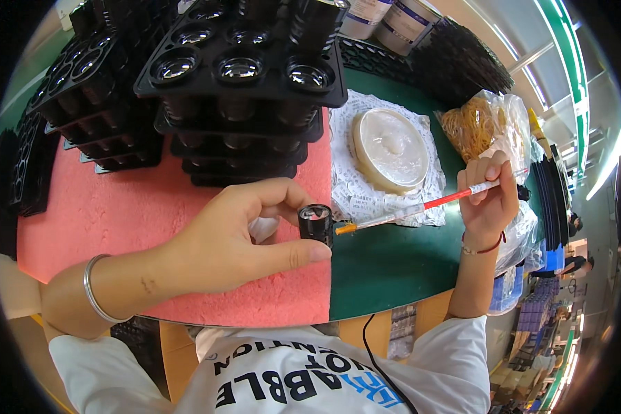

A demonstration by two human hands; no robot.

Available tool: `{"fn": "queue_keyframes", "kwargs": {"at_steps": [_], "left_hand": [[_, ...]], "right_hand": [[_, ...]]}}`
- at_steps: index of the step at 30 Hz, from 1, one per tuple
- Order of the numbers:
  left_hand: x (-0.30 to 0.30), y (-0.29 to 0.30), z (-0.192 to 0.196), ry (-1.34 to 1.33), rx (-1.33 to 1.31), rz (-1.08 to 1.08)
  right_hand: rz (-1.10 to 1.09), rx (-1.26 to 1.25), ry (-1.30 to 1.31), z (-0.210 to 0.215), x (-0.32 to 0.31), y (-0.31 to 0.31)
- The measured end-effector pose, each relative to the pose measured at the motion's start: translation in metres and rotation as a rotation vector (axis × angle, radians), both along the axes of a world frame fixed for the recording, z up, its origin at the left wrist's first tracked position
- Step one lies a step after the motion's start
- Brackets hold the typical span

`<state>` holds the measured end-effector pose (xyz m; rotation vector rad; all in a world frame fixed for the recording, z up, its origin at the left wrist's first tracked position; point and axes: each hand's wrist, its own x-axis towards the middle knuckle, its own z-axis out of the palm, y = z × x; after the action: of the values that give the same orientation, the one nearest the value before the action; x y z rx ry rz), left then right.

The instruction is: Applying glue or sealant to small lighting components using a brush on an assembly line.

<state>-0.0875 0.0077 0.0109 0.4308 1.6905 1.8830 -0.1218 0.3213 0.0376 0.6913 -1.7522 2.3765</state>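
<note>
Between its thumb and fingers, my left hand (238, 234) grips a short black ribbed cylinder (315, 222), its glassy round end facing up. Something white shows among the fingers of that hand; what it is, I cannot tell. My right hand (488, 196) is closed around a thin brush (441, 201) with a red shaft, partly wrapped in clear film. The brush's yellowish tip lies right beside the cylinder's wall; whether it touches, I cannot tell. Behind the brush, a round shallow dish (393, 148) of pale, clear material rests on a crumpled printed sheet (348, 200).
Stacked black trays (241, 103) with lens-topped cylinders rise at the back of the pink foam mat (117, 228). More trays (83, 90) stand left. Cans (407, 27) are at the back. A clear bag of yellowish bands (472, 124) sits right on the green table (372, 276).
</note>
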Motion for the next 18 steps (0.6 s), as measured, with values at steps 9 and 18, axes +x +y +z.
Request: {"fn": "queue_keyframes", "kwargs": {"at_steps": [9,18], "left_hand": [[0.0011,0.0000,-0.0008,0.022,-0.021,0.005],[-0.0004,-0.0011,-0.0002,0.054,-0.058,-0.002]], "right_hand": [[-0.014,0.034,0.020,0.0000,-0.0007,-0.0010],[-0.009,0.034,0.021,-0.0005,-0.0008,-0.0011]]}}
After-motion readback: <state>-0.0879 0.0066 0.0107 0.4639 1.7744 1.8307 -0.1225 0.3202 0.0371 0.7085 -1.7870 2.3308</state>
